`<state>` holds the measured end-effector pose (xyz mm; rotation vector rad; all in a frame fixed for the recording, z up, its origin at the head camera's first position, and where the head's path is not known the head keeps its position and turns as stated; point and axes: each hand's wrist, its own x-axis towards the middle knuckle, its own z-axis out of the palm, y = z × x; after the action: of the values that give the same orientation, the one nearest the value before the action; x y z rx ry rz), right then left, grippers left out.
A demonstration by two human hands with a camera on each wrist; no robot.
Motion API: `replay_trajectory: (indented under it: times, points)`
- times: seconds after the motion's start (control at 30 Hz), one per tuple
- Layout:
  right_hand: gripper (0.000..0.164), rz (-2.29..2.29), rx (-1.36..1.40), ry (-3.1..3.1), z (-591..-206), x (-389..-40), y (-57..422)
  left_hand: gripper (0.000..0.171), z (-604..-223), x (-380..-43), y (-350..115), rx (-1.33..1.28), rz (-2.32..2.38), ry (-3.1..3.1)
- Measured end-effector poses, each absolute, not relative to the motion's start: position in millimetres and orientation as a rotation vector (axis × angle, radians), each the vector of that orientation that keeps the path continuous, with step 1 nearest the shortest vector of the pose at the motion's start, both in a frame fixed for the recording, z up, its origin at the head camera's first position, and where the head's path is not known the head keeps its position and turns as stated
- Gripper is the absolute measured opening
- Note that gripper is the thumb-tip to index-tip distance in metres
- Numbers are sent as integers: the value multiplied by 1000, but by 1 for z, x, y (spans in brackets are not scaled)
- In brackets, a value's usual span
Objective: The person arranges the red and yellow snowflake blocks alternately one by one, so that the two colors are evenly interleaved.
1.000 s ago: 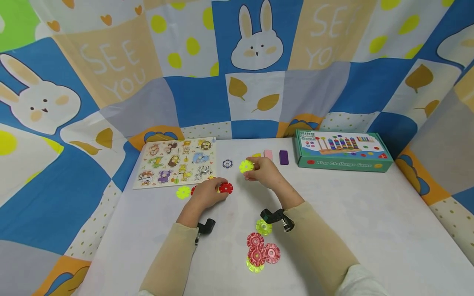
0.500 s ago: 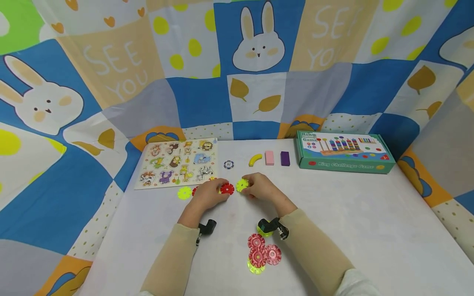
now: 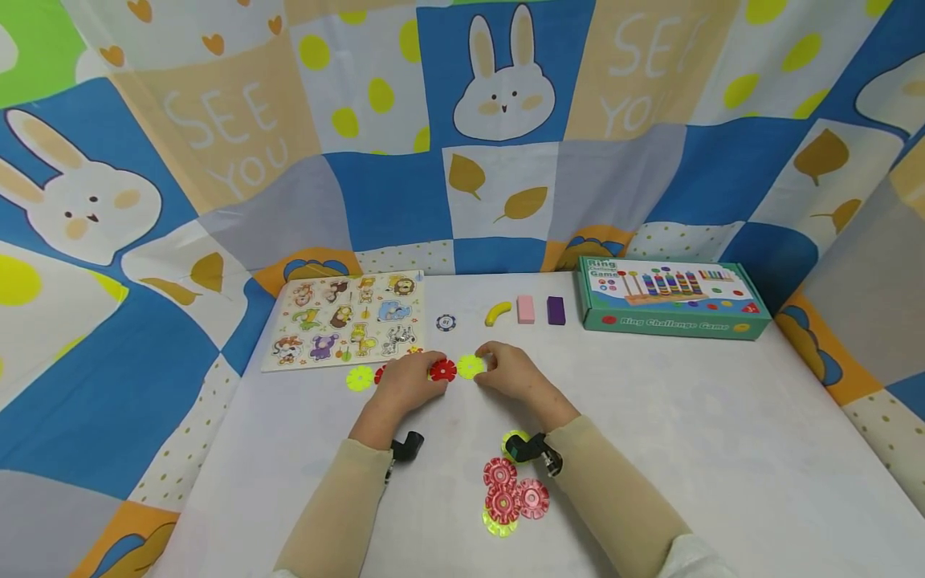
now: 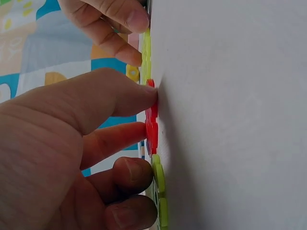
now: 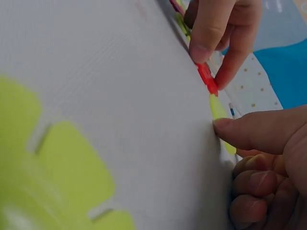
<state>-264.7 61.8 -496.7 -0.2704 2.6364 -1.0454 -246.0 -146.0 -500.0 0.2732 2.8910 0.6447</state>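
Note:
Both hands are at a row of flower-shaped notched plastic discs on the white table. My left hand [image 3: 408, 384] pinches a red flower-shaped disc [image 3: 443, 369] between thumb and index finger. My right hand [image 3: 519, 376] holds a yellow-green flower-shaped disc [image 3: 470, 367] by its right side, thumb on the near edge. The two discs meet edge to edge in the head view. Under the left hand's curled fingers, the left wrist view shows another yellow-green disc [image 4: 159, 175]. Farther left lie a partly hidden red disc [image 3: 379, 374] and a yellow-green disc [image 3: 359, 378].
Several red discs [image 3: 502, 503] and yellow-green discs [image 3: 499, 529] lie near the right forearm. Behind stand an animal puzzle board [image 3: 347, 321], a poker chip [image 3: 446, 322], a toy banana [image 3: 497, 313], a pink block [image 3: 525, 309], a purple block [image 3: 556, 311] and a green game box [image 3: 672, 299].
My right hand has come down and towards me with the yellow-green disc, setting it beside the red one and uncovering the toy banana. The left hand has stayed at the red disc.

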Motion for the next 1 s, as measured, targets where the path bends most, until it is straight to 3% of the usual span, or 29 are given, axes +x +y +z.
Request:
replay_trajectory:
  times: [0.7, 1.0]
  points:
    - [30, -1176, -286, 2645, -504, -260, 70, 53, -503, -251, -115, 381, 792, 2883]
    - [39, -1225, -367, 2530, -500, -258, 80, 49, -504, -251, -112, 350, 772, 2877]
